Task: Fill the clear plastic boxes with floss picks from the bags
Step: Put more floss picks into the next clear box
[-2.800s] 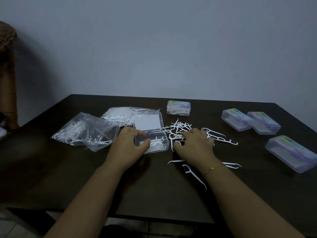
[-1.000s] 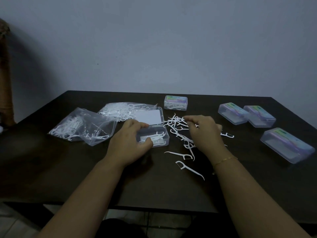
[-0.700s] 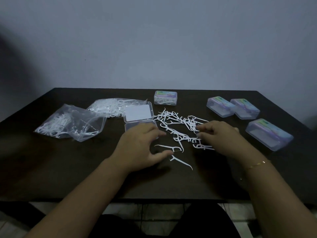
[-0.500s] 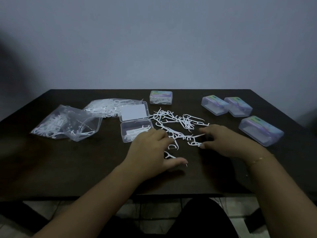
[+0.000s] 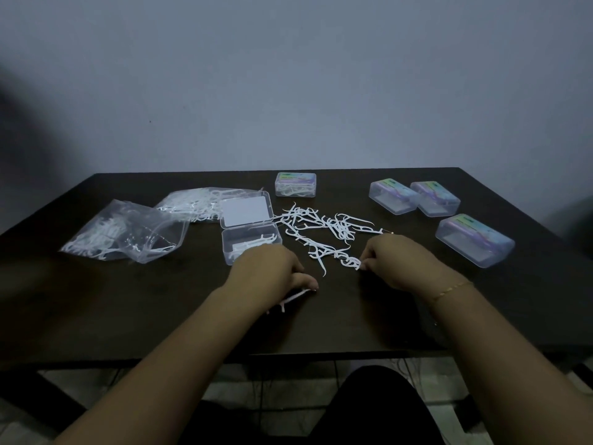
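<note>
Dark desk (image 5: 96, 300), seen from the head camera, set against a plain grey wall (image 5: 288, 91).

Left hand (image 5: 268, 273): lowered to the desk in front of the open box, fingers curled, grip pinched on a single white floss pick (image 5: 296, 296) that lies along the desk under the thumb.

Right hand (image 5: 401, 261): at the near edge of the loose pile, fingers curled, grip pinched on the end of a floss pick; a thin gold bracelet (image 5: 452, 289) sits on the wrist.

Loose floss picks (image 5: 324, 231): a scattered white pile on the desk between the open box and the right hand.

Open clear box (image 5: 252, 244): lid (image 5: 246, 212) folded back flat behind it, a few picks inside.

Closed box (image 5: 295, 184): at the far middle of the desk, white picks visible through its wall.

Three closed boxes with coloured labels: two side by side at the far right (image 5: 393, 195) (image 5: 434, 198), one nearer (image 5: 475, 240).

Two clear bags holding floss picks: one at the left (image 5: 125, 234), one behind it touching the open lid (image 5: 195, 203).
</note>
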